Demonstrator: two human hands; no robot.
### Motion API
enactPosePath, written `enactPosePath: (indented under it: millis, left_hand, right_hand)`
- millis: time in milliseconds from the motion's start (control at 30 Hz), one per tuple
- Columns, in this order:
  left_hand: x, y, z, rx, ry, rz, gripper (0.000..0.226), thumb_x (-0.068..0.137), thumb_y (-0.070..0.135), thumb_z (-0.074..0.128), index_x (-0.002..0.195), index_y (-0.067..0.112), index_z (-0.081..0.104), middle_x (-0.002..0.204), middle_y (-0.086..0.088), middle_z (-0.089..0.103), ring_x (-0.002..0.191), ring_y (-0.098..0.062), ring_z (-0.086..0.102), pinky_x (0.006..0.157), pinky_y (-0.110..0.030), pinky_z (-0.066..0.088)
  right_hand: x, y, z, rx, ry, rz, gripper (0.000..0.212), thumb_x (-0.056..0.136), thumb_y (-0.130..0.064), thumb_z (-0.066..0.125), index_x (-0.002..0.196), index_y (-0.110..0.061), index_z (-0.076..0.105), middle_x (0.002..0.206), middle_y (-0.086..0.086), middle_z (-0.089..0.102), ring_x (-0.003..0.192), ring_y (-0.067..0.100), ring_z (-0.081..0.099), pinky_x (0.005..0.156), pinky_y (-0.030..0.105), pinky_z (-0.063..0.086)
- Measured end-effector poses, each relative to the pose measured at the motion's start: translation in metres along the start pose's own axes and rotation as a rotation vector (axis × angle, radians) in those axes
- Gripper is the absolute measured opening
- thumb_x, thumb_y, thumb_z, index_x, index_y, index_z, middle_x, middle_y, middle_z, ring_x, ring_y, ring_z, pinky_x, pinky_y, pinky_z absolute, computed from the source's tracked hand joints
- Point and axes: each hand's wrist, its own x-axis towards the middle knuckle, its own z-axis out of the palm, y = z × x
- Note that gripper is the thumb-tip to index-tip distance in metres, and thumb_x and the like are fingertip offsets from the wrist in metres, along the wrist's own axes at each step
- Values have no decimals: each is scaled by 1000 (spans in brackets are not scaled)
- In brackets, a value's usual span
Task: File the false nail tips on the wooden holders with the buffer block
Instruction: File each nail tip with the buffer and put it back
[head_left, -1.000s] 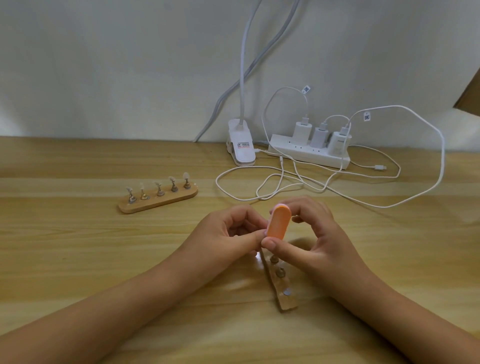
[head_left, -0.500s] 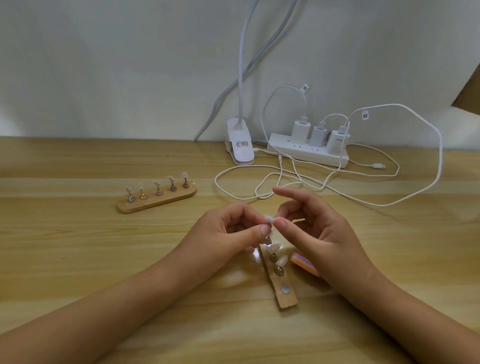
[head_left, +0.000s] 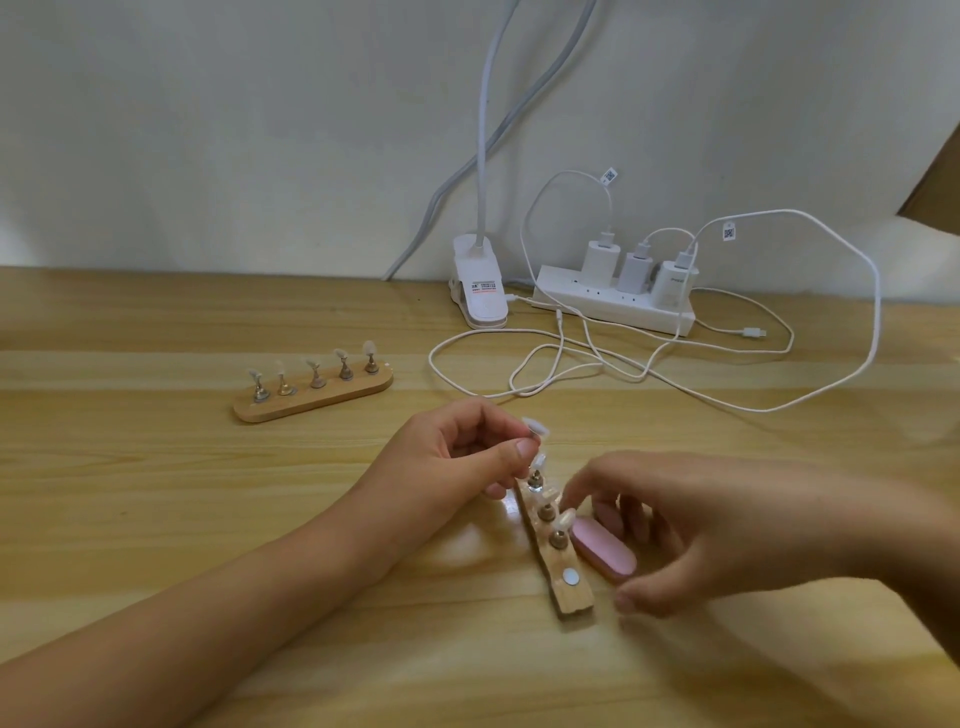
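Five nail tips upright on the far wooden holder

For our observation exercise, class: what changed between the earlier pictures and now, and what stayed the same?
The right hand let go of the buffer block, which now lies on the table beside the near holder; the hand moved down over it. The left hand still pinches a nail tip. The far holder stayed put.
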Motion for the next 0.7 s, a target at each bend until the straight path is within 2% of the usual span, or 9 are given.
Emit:
enactPosePath:
  millis: [67,167,233,300,400,467,567,633,700]
  left_hand:
    - [0,1,0,-3,-1,-5,5,86,7,67,91,7,68,80,7,72,68,-2,63,61,-15,50]
    - [0,1,0,-7,6,-11,5,86,6,67,88,10,69,81,2,71,68,-3,63,61,-15,50]
    - [0,1,0,2,4,-15,4,86,6,67,89,8,68,79,0,70,68,-3,62,61,-15,49]
    - [0,1,0,1,4,-18,6,86,8,67,92,6,68,78,0,69,67,-3,62,60,-15,48]
    - [0,2,1,-5,-1,-21,8,85,9,68,93,6,69,77,4,70,67,-2,63,60,-14,49]
    - [0,2,1,-4,-2,-20,7,85,9,68,92,8,69,77,5,71,67,-1,63,60,-13,48]
    - [0,2,0,1,3,-24,5,83,11,69,89,12,70,83,1,72,67,-1,63,60,-13,48]
    - [0,1,0,10,-2,-32,4,84,10,69,88,13,70,88,-1,74,69,-2,64,62,-14,50]
    - [0,1,0,13,-8,-36,4,85,9,69,88,13,69,89,1,74,69,-2,65,62,-15,51]
  right_hand:
    - [4,0,1,35,90,-20,40,71,-58,61,109,-54,50,101,-28,58,86,-2,59,73,20,51]
    - [17,11,2,202,419,-88,22,83,-37,69,97,-37,52,92,-14,64,75,5,61,68,26,53]
    - [26,20,7,319,631,-83,29,83,-22,76,91,-28,49,86,-5,64,69,9,60,65,27,51]
    - [33,26,13,322,745,-49,34,80,-23,81,85,-25,47,82,-2,63,64,6,53,63,26,46]
    - [36,33,19,141,708,-61,40,70,-48,80,78,-26,49,77,-7,55,69,8,48,59,21,39]
    - [34,35,17,147,660,-63,43,65,-59,78,77,-28,50,78,-9,56,69,8,49,59,20,39]
    - [30,39,10,287,498,-53,41,70,-46,83,98,-40,53,89,-15,60,71,2,52,65,18,44]
    - [25,42,6,307,356,-31,57,78,-34,82,122,-46,48,96,-22,56,80,2,53,75,16,45]
    - [20,43,1,276,239,-20,70,84,-28,77,136,-53,38,101,-27,52,87,1,52,82,12,43]
